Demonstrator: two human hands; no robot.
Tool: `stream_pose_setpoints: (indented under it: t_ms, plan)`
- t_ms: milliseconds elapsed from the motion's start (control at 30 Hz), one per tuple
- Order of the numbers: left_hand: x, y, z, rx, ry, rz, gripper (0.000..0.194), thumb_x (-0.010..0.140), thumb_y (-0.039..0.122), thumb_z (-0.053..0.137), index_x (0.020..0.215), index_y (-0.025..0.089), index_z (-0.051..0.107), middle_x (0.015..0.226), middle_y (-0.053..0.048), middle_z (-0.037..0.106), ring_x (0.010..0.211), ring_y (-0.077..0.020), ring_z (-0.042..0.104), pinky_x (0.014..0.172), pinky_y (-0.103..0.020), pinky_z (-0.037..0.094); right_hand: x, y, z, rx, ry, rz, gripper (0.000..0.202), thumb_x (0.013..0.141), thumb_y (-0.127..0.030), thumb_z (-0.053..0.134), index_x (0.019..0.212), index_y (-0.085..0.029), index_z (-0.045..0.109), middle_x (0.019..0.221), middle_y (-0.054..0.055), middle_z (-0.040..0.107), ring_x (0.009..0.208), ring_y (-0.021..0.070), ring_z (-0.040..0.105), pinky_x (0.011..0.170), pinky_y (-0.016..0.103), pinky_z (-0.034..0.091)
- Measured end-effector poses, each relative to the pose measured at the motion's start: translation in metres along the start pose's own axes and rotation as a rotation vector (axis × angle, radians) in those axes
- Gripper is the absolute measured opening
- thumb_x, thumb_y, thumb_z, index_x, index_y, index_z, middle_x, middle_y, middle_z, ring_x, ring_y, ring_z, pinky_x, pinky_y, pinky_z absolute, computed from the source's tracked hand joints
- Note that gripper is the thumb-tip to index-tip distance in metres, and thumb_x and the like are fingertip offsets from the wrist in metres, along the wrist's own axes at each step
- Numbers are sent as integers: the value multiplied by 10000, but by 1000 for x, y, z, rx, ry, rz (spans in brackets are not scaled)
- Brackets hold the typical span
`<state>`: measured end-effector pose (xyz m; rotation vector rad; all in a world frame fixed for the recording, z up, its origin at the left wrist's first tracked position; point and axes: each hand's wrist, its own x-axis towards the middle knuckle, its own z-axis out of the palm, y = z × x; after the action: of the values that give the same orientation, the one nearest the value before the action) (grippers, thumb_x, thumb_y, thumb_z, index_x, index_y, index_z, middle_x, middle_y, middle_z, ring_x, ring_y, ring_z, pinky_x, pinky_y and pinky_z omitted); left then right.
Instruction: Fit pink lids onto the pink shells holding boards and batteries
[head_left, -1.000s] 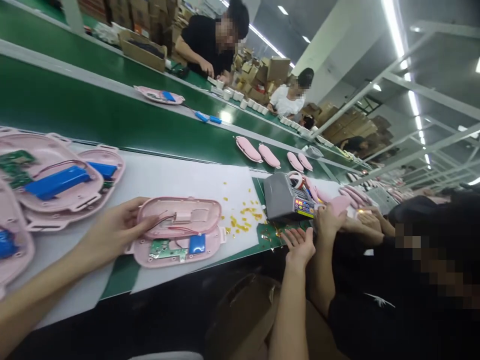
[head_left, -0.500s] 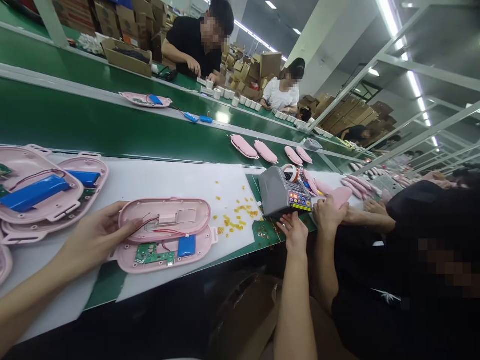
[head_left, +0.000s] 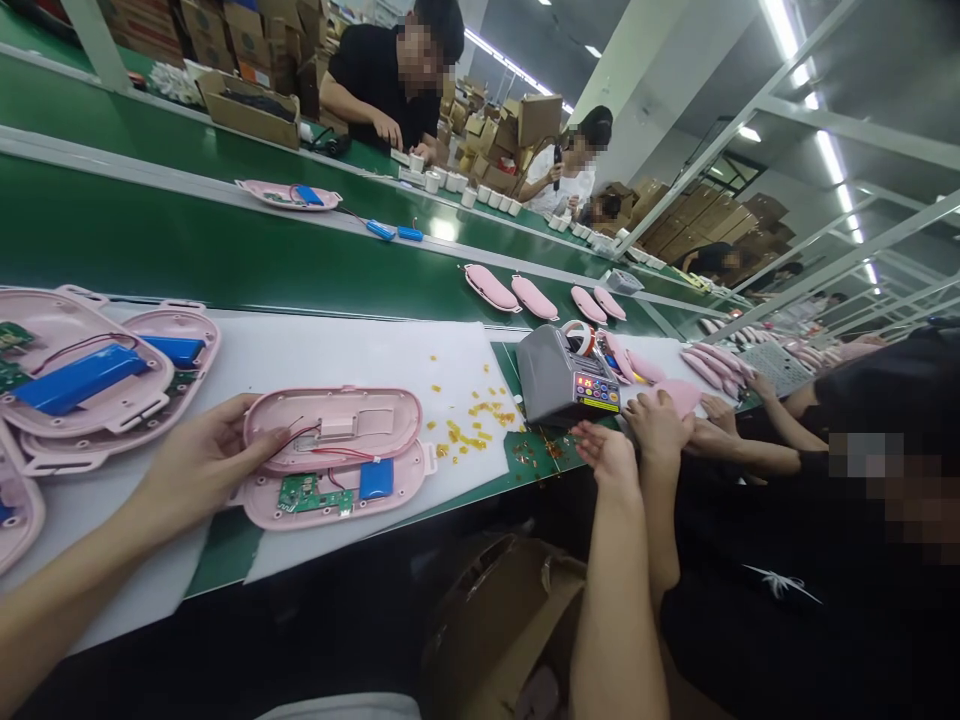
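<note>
My left hand grips the left end of a pink plastic shell half, thumb inside the rim. A small white part and thin red and dark wires lie in that shell. It overlaps a second pink shell half, which holds a green circuit board and a blue battery. My right hand is just below the front of a grey tape dispenser with a lit display. Its fingers are partly stretched and apart; I see nothing held in them.
Small amber tape pieces lie scattered on the white sheet. More pink shells with blue batteries overlap at left. A co-worker's hand is close beside my right hand. Closed pink cases sit on the green belt. Below is a cardboard box.
My right hand has moved a little right, away from the dispenser's lower front edge. My left hand still holds the shell half in nearly the same place.
</note>
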<state>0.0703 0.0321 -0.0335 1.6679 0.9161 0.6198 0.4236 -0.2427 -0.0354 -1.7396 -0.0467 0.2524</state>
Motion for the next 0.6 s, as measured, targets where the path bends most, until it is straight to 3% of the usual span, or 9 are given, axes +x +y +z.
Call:
stream_pose_setpoints:
  t_ms: [100,200,300,367,433,500,600]
  plan:
    - [-4,5,-1,-6,-11,-70,504,700,614,688,1007,218,640,845,1,758,769,-219,700,647,-257,552,-38,22,1,-21,-12,-30,403,534,-495,818,606,-152,619,605,69,675,385,84,436,346,217,333]
    - [-5,7,-2,31,-14,-60,537,673,654,681,983,217,637,828,-18,750,773,-236,696,647,-267,542,-63,36,5,-41,-29,-85,496,561,-604,794,562,-142,613,559,66,650,360,61,375,333,210,263]
    - [-4,8,-3,114,-19,-55,511,679,641,676,967,222,631,837,-15,745,795,-244,694,679,-277,544,-65,30,10,-71,-76,-139,456,587,-567,814,668,-133,696,734,90,722,506,99,529,399,199,383]
    - [-4,10,-4,151,-40,-100,490,730,609,662,1024,218,627,892,-19,754,839,-253,694,717,-292,552,-59,21,11,-68,-144,-112,455,516,-437,889,829,-138,749,918,104,749,643,140,617,453,207,466]
    - [-5,12,-5,147,-49,-130,522,738,620,660,1066,216,621,941,-28,759,872,-265,694,733,-308,562,-51,15,11,-20,-169,-53,514,467,-351,919,898,-131,745,943,114,749,664,162,641,455,222,495]
    - [-6,13,-6,139,-60,-138,562,719,649,673,1073,215,619,954,-31,759,876,-270,696,743,-320,573,-42,12,10,64,-115,-8,512,495,-379,904,897,-127,710,881,111,745,647,173,656,467,242,521]
    - [-6,13,-6,118,-67,-136,598,704,677,680,1066,205,617,951,-41,758,885,-276,701,742,-326,584,-26,13,13,203,17,-22,509,641,-558,786,929,-177,607,904,87,733,826,218,714,644,328,612]
